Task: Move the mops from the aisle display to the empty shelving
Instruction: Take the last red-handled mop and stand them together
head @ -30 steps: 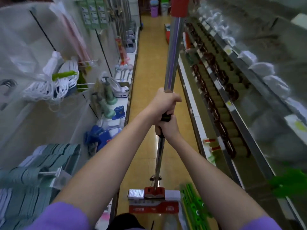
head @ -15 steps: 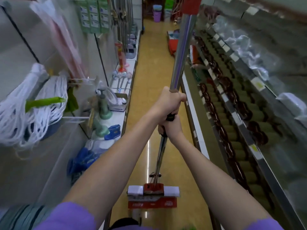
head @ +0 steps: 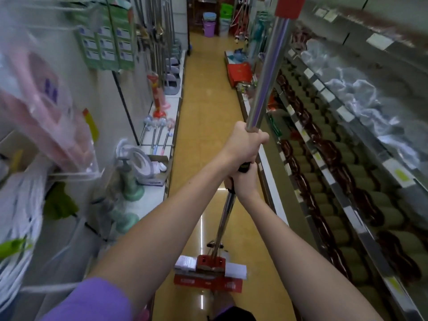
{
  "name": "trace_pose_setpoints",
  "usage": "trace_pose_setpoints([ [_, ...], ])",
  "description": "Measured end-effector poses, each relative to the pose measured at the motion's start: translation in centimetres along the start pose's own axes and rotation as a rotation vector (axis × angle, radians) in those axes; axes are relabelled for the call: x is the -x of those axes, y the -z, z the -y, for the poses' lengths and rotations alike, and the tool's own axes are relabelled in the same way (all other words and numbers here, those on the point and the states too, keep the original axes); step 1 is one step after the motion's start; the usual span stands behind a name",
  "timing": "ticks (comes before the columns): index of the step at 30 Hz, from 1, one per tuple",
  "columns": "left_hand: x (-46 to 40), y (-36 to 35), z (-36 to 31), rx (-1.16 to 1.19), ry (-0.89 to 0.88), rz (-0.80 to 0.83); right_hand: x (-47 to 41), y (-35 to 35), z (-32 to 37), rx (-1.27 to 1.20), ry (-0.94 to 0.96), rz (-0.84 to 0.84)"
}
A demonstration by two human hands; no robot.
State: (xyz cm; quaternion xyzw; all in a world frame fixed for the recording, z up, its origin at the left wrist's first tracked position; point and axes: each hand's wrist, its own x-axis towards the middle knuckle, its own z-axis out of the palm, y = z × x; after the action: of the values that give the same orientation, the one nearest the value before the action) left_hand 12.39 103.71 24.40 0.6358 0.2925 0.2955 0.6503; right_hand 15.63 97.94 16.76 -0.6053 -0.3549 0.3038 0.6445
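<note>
I carry one sponge mop (head: pixel 266 84) upright down a shop aisle. Its shaft is shiny metal with a red cap at the top. Its red and white head (head: pixel 209 271) hangs just above the yellow floor. My left hand (head: pixel 243 144) grips the shaft where the wide tube ends. Just below it, my right hand (head: pixel 242 181) grips the thinner rod and its black collar. Both arms reach forward in front of me.
Left shelving (head: pixel 159 144) carries white string mop heads (head: pixel 18 205), green plungers (head: pixel 129 181) and toilet brushes. Shelves on the right (head: pixel 342 198) are packed with dark scrubbers and clear bags. A red box (head: pixel 239 74) and buckets (head: pixel 209 25) stand far down the aisle.
I have moved forward along the aisle: the left-hand goods have slid back past me and the far end is closer. Both hands keep the same grip on the mop.
</note>
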Motion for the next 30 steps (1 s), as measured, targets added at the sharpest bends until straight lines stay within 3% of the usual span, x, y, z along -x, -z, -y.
trace_pose_setpoints([
  [13, -32.3, 4.8, -1.4, -0.062, 0.029, -0.03, -35.1, -1.2, -5.0, -0.102, -0.005, 0.13],
  [23, -51.5, 11.2, -2.0, 0.013, -0.018, -0.126, -55.1, -5.8, -7.0, -0.105, 0.009, 0.149],
  [30, -68.6, 17.3, 0.7, 0.041, 0.044, -0.164, -71.7, -9.1, -10.0, -0.006, -0.05, 0.177],
])
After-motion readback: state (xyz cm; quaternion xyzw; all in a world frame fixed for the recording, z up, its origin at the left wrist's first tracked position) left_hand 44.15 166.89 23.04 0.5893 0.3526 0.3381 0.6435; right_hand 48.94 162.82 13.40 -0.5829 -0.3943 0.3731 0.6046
